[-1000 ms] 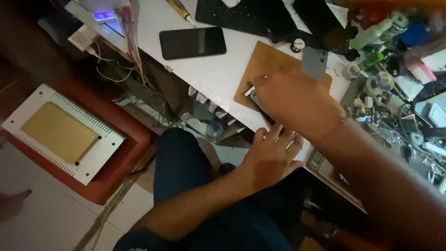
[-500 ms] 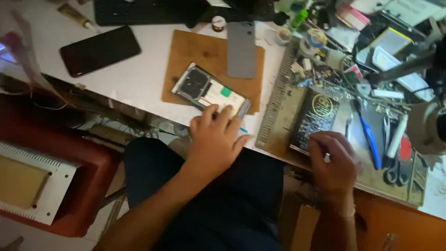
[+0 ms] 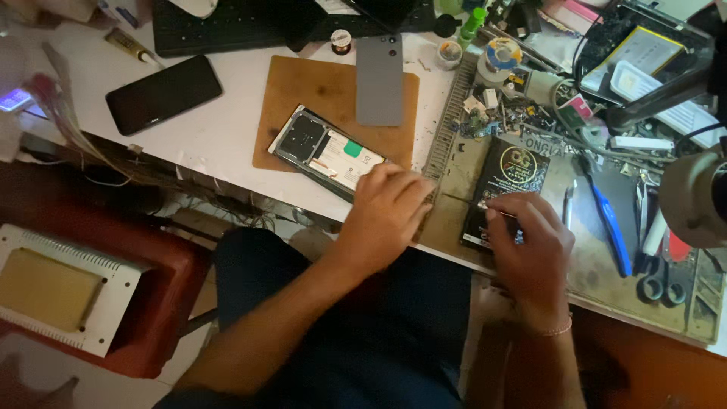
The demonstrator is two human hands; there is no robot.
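Sitting at my white workbench (image 3: 219,144), I work over an opened phone (image 3: 327,151) lying face-down with its insides showing on a brown mat (image 3: 303,91); every other place here is told from that mat. Left of the mat lies a dark, intact phone (image 3: 163,92), and above the mat sits a black keyboard (image 3: 242,26). On the mat's upper right part rests a grey back cover (image 3: 380,79). Right of the mat a green work pad (image 3: 591,265) carries a black packet with a gold round mark (image 3: 509,178), blue-handled pliers (image 3: 609,227) and scattered small parts.

My left hand (image 3: 386,220) rests at the mat's lower right corner, fingers close together and lightly curled, their tips pressing on the opened phone's near end. My right hand (image 3: 534,250), well right of the mat, lies on the black packet with thumb and forefinger pinched on a thin, pale, pointed tool (image 3: 485,203); whether it also grips anything smaller I cannot tell.

As I judge it, the opened phone sits close to the bench edge, so a slip of my left hand could push it off. The fine tool could skid and scratch exposed parts, and loose bits nearby could stray into the open body.
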